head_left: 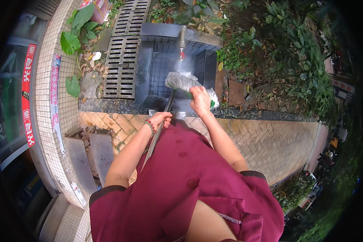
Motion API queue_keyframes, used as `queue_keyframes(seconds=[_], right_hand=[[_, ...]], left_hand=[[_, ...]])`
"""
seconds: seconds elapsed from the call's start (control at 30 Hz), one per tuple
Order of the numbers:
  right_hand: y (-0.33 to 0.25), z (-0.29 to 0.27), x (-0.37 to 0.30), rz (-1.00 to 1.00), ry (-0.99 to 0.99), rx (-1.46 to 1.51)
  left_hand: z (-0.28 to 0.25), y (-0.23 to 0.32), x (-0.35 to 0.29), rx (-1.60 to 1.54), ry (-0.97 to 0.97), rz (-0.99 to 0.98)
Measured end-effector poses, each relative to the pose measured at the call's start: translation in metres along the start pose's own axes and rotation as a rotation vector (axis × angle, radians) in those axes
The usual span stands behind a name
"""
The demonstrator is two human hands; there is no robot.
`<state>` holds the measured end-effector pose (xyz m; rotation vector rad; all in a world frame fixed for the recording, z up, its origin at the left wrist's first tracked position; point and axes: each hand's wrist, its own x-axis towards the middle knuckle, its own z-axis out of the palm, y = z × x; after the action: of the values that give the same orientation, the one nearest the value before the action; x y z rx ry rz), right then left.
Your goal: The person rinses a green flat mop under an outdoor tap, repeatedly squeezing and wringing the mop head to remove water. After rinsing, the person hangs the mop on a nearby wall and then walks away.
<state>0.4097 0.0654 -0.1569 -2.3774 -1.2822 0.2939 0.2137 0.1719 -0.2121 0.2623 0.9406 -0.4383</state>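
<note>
A mop head (180,81) of wet, grey-white strands lies across the near part of an outdoor sink (146,72), with a bit of green at its right end. My right hand (199,101) is closed on the mop head, right of its middle. The mop's pole (171,101) slants down toward me, and my left hand (160,119), with a red bead bracelet at the wrist, is wrapped round it. Above the strands is a metal tap (182,42) with a red part at its mouth; water appears to spray beneath it. The pole's lower end passes beside my maroon top.
Slotted drain covers (121,60) run left of the sink. Brick paving (266,145) spreads to the right. Planted soil and bushes (286,52) lie beyond. Grey boards (101,151) stand by a tiled wall (64,121) at left, with a shopfront behind it.
</note>
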Motion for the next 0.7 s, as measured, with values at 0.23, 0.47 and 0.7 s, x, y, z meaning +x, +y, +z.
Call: queue_keyframes(seconds=[0.23, 0.47, 0.7], right_hand=[[0.028, -0.034, 0.087, 0.016, 0.027, -0.065], [0.029, -0.032, 0.071, 0.018, -0.002, -0.039], [0.015, 0.000, -0.028, -0.011, -0.060, 0.007]], left_hand=[[0.015, 0.012, 0.005, -0.042, 0.045, 0.042], [0.003, -0.002, 0.010, -0.058, -0.004, 0.061], [-0.017, -0.031, 0.013, -0.037, 0.007, 0.019]])
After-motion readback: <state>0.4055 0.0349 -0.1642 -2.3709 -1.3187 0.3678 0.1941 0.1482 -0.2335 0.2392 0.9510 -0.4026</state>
